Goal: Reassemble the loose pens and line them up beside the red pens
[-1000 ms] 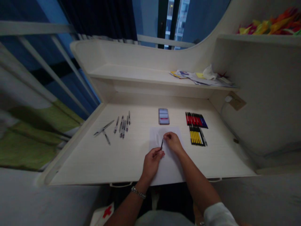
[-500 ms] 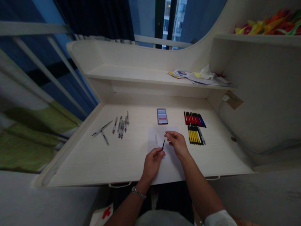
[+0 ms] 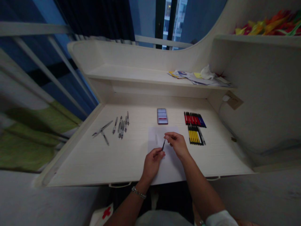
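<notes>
My left hand (image 3: 152, 160) pinches the lower end of a thin dark pen refill (image 3: 163, 144), which slants up to the right over a white sheet of paper (image 3: 169, 172). At its upper end, the closed fingertips of my right hand (image 3: 176, 143) grip the same refill. A clear, pale pen barrel (image 3: 156, 139) lies on the paper left of the refill. Just beyond the sheet is a phone (image 3: 162, 116) with a lit, blurred screen.
Clear pens (image 3: 121, 127) lie in a loose group on the left, with crossed pens (image 3: 101, 130) farther left. Rows of red and blue pens (image 3: 194, 119) and yellow pens (image 3: 194, 136) are on the right. Papers (image 3: 199, 77) rest on the shelf (image 3: 131, 73).
My right hand has shifted very slightly down at the refill's upper end. Both hands otherwise keep the same hold, and the things on the desk stay put.
</notes>
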Demonstrator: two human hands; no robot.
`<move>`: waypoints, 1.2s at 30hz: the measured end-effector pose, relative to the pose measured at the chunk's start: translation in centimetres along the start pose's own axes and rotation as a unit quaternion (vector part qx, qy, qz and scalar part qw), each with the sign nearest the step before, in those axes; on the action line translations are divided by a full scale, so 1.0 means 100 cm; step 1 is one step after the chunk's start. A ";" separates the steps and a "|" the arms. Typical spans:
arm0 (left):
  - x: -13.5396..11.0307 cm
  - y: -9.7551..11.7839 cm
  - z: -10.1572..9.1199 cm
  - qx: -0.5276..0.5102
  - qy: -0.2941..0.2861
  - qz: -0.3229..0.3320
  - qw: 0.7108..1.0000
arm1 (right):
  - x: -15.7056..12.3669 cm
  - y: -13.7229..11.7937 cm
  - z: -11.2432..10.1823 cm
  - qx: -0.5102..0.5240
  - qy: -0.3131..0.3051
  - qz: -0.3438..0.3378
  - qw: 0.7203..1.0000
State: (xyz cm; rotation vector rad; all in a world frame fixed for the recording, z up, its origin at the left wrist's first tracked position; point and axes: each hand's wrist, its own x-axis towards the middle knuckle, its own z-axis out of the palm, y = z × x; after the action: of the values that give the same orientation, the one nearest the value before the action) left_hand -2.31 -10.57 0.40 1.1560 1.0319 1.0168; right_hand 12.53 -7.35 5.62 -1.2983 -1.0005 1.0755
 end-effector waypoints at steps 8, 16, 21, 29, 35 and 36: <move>-0.001 -0.001 -0.002 -0.023 0.002 -0.006 1.000 | -0.004 0.013 -0.006 -0.069 -0.053 -0.049 0.995; -0.002 -0.003 -0.007 -0.045 0.022 -0.023 0.998 | 0.034 0.035 0.012 -0.255 -0.009 -0.023 0.967; -0.001 -0.005 -0.006 -0.071 0.030 -0.033 0.996 | 0.048 0.043 0.039 -0.394 0.006 0.002 0.919; 0.000 -0.004 -0.007 -0.074 0.034 -0.045 0.996 | 0.047 0.027 0.017 -0.131 -0.004 0.040 0.991; 0.000 -0.002 -0.002 -0.052 0.019 -0.036 0.998 | 0.028 -0.008 -0.002 0.069 0.041 0.028 0.996; 0.000 -0.002 -0.001 -0.050 0.017 -0.036 0.998 | 0.025 -0.011 -0.003 0.072 0.041 0.025 0.996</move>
State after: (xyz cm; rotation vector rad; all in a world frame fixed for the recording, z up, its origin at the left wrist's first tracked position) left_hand -2.36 -10.59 0.22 1.0158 1.0306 1.0218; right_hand 13.40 -4.92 6.64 -1.2441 -0.8178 1.1026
